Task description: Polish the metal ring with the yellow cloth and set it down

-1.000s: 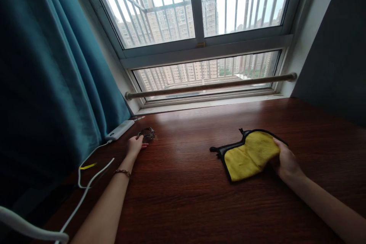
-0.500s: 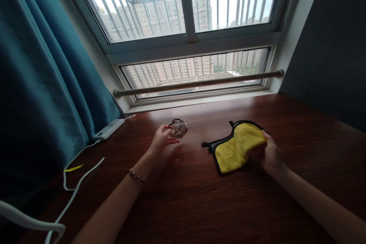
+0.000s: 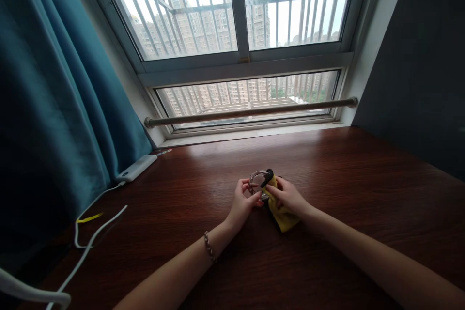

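Observation:
My left hand (image 3: 245, 201) has its fingers closed round a small clear glass cup (image 3: 257, 174), tilted so that its round rim shows. Bunched in my right hand (image 3: 288, 197) is a yellow cleaning cloth (image 3: 284, 218) with black edging. The black edge of the cloth overlaps the right side of the cup's rim, and its lower part hangs down toward the tabletop. Both hands are close together over the middle of the brown wooden table (image 3: 203, 252). Fingers and cloth hide part of the cup.
A white power strip (image 3: 138, 168) lies at the back left by the blue curtain (image 3: 90, 106). White cables (image 3: 89, 247) run along the left side, with a yellow tie (image 3: 90, 218) on one. Behind the table is a window with a horizontal rail (image 3: 250, 111).
My left hand has brought the glass cup rightward, and my right hand has brought the cloth leftward to it. The cloth, spread out before, is now bunched against the cup.

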The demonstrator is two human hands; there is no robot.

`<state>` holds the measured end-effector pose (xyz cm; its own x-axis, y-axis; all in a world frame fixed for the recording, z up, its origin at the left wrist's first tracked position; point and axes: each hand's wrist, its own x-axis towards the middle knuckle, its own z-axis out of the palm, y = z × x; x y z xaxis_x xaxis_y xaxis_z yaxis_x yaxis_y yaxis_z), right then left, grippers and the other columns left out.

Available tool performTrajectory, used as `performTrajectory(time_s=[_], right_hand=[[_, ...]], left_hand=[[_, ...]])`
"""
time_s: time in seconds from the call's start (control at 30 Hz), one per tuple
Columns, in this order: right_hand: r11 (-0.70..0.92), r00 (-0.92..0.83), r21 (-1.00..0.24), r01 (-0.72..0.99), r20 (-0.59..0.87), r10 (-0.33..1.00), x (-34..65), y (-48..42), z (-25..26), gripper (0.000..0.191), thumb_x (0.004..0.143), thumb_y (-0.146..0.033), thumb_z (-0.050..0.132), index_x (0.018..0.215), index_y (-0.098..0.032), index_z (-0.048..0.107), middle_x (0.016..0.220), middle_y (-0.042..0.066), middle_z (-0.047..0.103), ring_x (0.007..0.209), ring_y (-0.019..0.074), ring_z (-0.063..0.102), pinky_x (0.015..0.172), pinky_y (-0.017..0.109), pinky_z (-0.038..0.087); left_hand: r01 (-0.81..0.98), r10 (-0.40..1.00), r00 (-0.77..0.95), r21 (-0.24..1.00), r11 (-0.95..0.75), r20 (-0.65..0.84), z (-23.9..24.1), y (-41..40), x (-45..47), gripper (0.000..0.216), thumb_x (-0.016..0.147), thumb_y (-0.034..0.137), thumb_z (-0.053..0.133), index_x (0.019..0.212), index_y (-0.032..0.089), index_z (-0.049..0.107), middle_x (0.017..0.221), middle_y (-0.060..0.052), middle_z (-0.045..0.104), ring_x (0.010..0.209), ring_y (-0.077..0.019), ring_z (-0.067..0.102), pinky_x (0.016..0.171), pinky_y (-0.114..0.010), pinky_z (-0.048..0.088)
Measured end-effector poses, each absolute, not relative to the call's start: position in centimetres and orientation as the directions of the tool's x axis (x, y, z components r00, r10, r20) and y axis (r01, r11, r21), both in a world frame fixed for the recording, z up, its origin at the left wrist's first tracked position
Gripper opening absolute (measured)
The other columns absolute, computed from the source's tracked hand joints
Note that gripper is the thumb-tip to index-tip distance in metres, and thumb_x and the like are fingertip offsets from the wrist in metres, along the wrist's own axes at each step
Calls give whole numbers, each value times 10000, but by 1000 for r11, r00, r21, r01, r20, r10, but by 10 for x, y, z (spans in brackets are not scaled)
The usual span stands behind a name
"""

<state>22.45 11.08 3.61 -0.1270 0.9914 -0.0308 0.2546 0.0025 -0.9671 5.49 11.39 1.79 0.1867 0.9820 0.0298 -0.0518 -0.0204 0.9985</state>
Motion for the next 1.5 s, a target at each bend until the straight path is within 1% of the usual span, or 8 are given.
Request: performTrajectory(time_s=[0.23, 0.33, 0.53, 0.7, 0.93, 1.1, 1.3, 1.5], right_hand=[[122, -14, -884, 451, 130, 991, 217, 123, 31, 198, 800, -219, 540, 898, -87, 652, 889, 83, 652, 864, 202, 582, 786, 290, 396], [76, 62, -884, 462, 117, 991, 216, 124, 25, 272, 824, -313, 524, 842, -80, 664, 826, 95, 652, 791, 208, 583, 721, 292, 375], [93, -10, -904, 418, 98, 995, 218, 116, 22, 445, 807, -505, 512, 665, -108, 652, 641, 62, 612, 648, 184, 572, 578, 262, 343], [125, -35, -915, 383, 121, 992, 222, 112, 22, 308, 725, -378, 626, 894, -126, 680, 855, 45, 675, 800, 194, 613, 693, 250, 406], [132, -27, -902, 411, 133, 991, 221, 112, 24, 384, 796, -476, 560, 710, -125, 691, 691, 55, 651, 696, 200, 606, 611, 266, 367], [155, -20, -884, 440, 163, 986, 220, 106, 28, 272, 770, -397, 625, 864, -151, 691, 844, 34, 679, 800, 197, 613, 690, 257, 394], [165, 12, -866, 473, 193, 981, 217, 106, 26, 426, 856, -507, 507, 684, -150, 664, 668, 34, 625, 655, 155, 566, 600, 249, 319], [166, -5, -858, 487, 187, 982, 216, 108, 24, 521, 870, -543, 461, 572, -136, 594, 567, 33, 563, 557, 129, 503, 547, 260, 264]], left_hand=[[117, 926, 299, 955, -274, 229, 21, 107, 48, 726, 655, 280, 787, 1236, 201, 359, 1104, -90, 631, 743, -154, 672, 666, -300, 554], [178, 902, 325, 918, -353, 284, 17, 109, 48, 874, 618, 236, 804, 1339, 204, 311, 1086, -95, 628, 723, -157, 646, 680, -335, 542], [140, 852, 317, 868, -477, 417, 14, 113, 47, 795, 637, 228, 796, 1300, 238, 357, 1317, -108, 521, 1191, -237, 534, 1020, -403, 432], [70, 827, 401, 887, -457, 395, 21, 116, 43, 816, 555, 217, 850, 1241, 214, 409, 1207, -94, 617, 1135, -234, 586, 1004, -378, 452], [-6, 855, 424, 946, -325, 297, 31, 119, 41, 745, 550, 206, 847, 1207, 171, 495, 1172, -115, 648, 1111, -253, 606, 958, -354, 487], [-45, 876, 435, 977, -209, 207, 25, 125, 39, 697, 574, 264, 836, 1201, 153, 554, 1149, -119, 669, 1069, -262, 633, 920, -349, 513], [-73, 871, 443, 977, -200, 211, 14, 133, 39, 625, 706, 514, 699, 1176, 118, 585, 1095, -128, 674, 986, -253, 654, 839, -354, 536], [-68, 839, 475, 961, -268, 267, 16, 123, 45, 1095, 501, 239, 871, 1423, 200, 283, 1272, -112, 580, 1162, -257, 568, 993, -345, 460]])
